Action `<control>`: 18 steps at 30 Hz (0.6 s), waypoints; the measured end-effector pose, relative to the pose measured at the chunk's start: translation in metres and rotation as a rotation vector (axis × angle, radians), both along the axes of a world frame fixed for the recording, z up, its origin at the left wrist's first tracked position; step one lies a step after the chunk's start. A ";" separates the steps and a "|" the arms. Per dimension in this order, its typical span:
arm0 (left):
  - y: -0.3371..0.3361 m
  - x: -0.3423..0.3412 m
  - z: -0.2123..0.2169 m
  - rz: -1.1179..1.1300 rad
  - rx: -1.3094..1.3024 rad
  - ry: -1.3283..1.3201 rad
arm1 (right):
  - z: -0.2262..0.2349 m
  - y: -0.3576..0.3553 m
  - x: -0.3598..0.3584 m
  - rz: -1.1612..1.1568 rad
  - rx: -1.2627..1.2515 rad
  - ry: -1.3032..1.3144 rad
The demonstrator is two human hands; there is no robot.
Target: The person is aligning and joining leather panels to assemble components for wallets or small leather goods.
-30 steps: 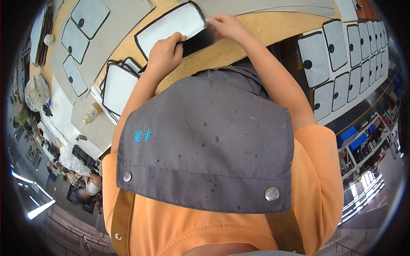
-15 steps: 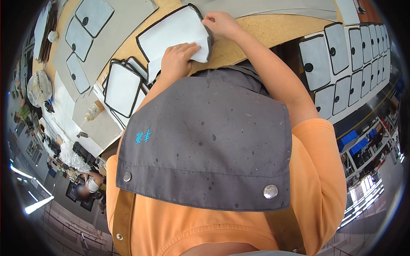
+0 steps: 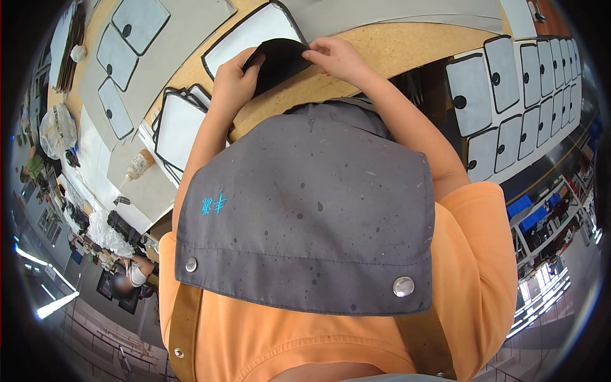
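Note:
Both my hands hold a flexible black sheet (image 3: 279, 62) raised and bent over the wooden table. My left hand (image 3: 233, 84) grips its left side, thumb on the near face. At its upper right corner, my right hand (image 3: 335, 57) pinches the edge between thumb and fingers. Just behind lies a white panel with a black border (image 3: 254, 29), partly covered by the sheet. Whether the two are joined, I cannot tell. Left of my left forearm sits a loose pile of similar black-edged white panels (image 3: 181, 130).
Several white panels with black round spots lie on grey board (image 3: 130, 54) at the far left; more stand in rows on a rack (image 3: 503, 108) to the right. A small bottle (image 3: 139, 165) and a plastic bag (image 3: 58, 130) are on the left. Another person (image 3: 135, 275) is beyond.
My left hand has gone from pressing flat on the white panel to gripping the raised sheet. A black face now shows where white did. My right hand has moved slightly nearer.

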State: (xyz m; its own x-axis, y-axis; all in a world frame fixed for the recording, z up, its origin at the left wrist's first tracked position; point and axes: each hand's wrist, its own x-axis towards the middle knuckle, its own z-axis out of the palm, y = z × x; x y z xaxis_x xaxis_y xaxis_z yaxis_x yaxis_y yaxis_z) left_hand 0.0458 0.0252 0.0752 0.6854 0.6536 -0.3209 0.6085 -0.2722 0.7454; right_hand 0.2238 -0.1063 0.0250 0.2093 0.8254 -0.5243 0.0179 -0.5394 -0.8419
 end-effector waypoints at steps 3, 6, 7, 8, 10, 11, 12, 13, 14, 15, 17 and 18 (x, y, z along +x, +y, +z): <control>0.001 0.001 -0.002 0.009 -0.006 -0.014 | -0.006 0.000 -0.005 -0.043 0.041 -0.107; 0.000 0.002 -0.004 -0.002 0.004 -0.024 | -0.004 -0.003 -0.007 -0.066 0.059 -0.153; -0.001 0.003 -0.004 -0.021 0.015 -0.025 | -0.006 -0.005 -0.008 -0.064 0.058 -0.157; -0.002 0.005 -0.002 -0.020 0.013 -0.030 | -0.010 -0.008 -0.008 -0.078 0.067 -0.176; -0.006 0.011 0.004 -0.064 0.040 0.047 | -0.013 -0.012 -0.007 -0.087 0.073 -0.199; -0.007 0.013 0.005 -0.061 0.036 0.043 | -0.013 -0.015 -0.006 -0.097 0.071 -0.192; -0.008 0.015 0.005 -0.071 0.033 0.067 | -0.013 -0.017 -0.006 -0.108 0.068 -0.187; -0.010 0.018 0.005 -0.084 0.029 0.090 | -0.015 -0.020 -0.007 -0.105 0.063 -0.192; -0.010 0.022 0.004 -0.082 0.023 0.084 | -0.019 -0.023 -0.008 -0.168 0.104 -0.180; -0.010 0.025 0.003 -0.105 0.033 0.087 | -0.021 -0.026 -0.009 -0.230 0.145 -0.169; -0.010 0.029 -0.003 -0.116 0.033 0.087 | -0.013 -0.030 -0.003 -0.219 -0.017 -0.020; -0.010 0.031 -0.008 -0.176 0.036 0.114 | -0.010 -0.033 0.000 -0.214 -0.174 0.132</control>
